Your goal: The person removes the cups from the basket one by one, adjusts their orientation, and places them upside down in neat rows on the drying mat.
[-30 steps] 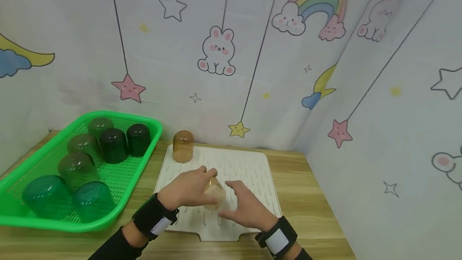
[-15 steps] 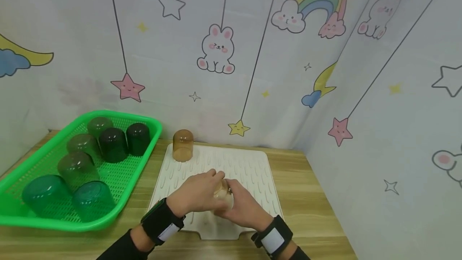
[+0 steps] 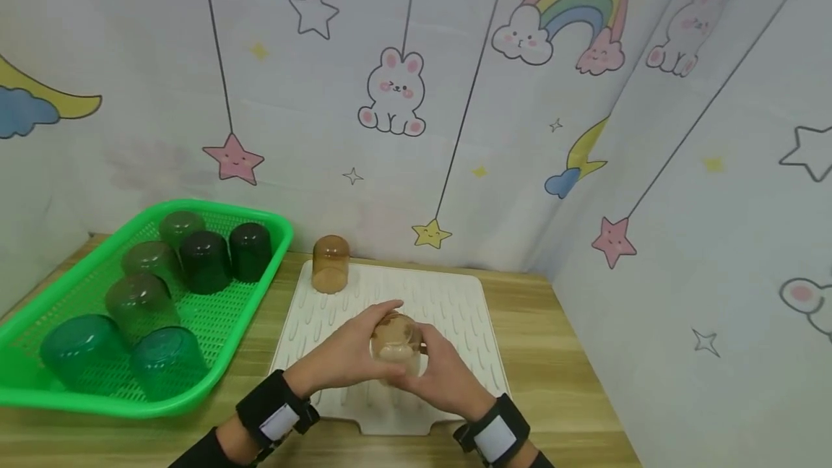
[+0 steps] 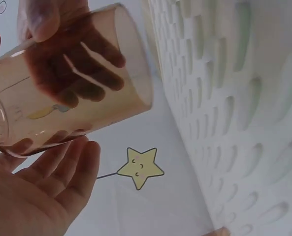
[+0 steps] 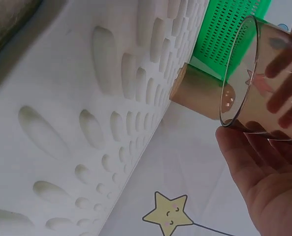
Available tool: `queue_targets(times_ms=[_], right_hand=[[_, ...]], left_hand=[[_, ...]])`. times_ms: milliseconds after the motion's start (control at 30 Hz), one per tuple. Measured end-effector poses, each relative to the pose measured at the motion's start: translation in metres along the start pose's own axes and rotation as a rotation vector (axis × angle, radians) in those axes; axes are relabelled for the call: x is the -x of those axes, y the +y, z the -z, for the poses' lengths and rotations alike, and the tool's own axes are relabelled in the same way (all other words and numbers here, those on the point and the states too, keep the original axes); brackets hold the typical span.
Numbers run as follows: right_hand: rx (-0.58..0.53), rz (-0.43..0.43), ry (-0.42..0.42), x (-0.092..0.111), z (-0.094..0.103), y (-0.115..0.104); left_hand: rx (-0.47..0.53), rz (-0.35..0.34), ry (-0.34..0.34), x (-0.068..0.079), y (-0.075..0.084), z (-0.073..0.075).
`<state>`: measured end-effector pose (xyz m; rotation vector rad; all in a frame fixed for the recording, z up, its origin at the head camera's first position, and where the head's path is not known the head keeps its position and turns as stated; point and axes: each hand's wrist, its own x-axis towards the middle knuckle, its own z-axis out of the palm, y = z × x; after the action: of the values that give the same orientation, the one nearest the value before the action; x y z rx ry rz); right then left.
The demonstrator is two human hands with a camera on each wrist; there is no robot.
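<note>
An amber drinking glass (image 3: 396, 340) is held upside down between both hands, over the ridged white draining board (image 3: 448, 302). My left hand (image 3: 347, 354) grips it from the left, fingers on the far side and thumb on the near side. My right hand (image 3: 450, 375) holds its right side. In the left wrist view the see-through glass (image 4: 94, 110) has its rim towards the board and apart from it. The right wrist view shows fingers curved along the wall of the glass (image 5: 264, 105). A second amber glass (image 3: 330, 264) stands upside down at the board's back left corner.
Left of the board is a green plastic basket (image 3: 224, 352) with several upturned glasses: teal (image 3: 167, 361), smoky grey-brown (image 3: 139, 302) and dark (image 3: 204, 262). A wooden table (image 3: 559, 352) lies beneath. Behind and at the right hangs a printed white cloth (image 3: 507, 215).
My right hand has closed in from the right and taken hold of the amber glass. The left hand has shifted its grip round it, and the glass is now a little further right.
</note>
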<state>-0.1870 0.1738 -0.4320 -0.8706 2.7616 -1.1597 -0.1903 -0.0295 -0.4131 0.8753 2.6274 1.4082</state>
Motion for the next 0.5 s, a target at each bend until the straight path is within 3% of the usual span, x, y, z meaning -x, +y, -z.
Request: queue_targets(times_ms=[100, 233, 500], right_hand=[[-0.016, -0.003, 0.016, 0.002, -0.001, 0.001], [-0.028, 0.01, 0.009, 0.002, -0.002, 0.0], [-0.024, 0.055, 0.001, -0.001, -0.003, -0.001]], left_hand=[[0.142, -0.002, -0.016, 0.004, -0.01, -0.006], [0.245, 0.005, -0.029, 0.007, -0.016, -0.011], [0.309, 0.005, -0.024, 0.013, 0.005, -0.002]])
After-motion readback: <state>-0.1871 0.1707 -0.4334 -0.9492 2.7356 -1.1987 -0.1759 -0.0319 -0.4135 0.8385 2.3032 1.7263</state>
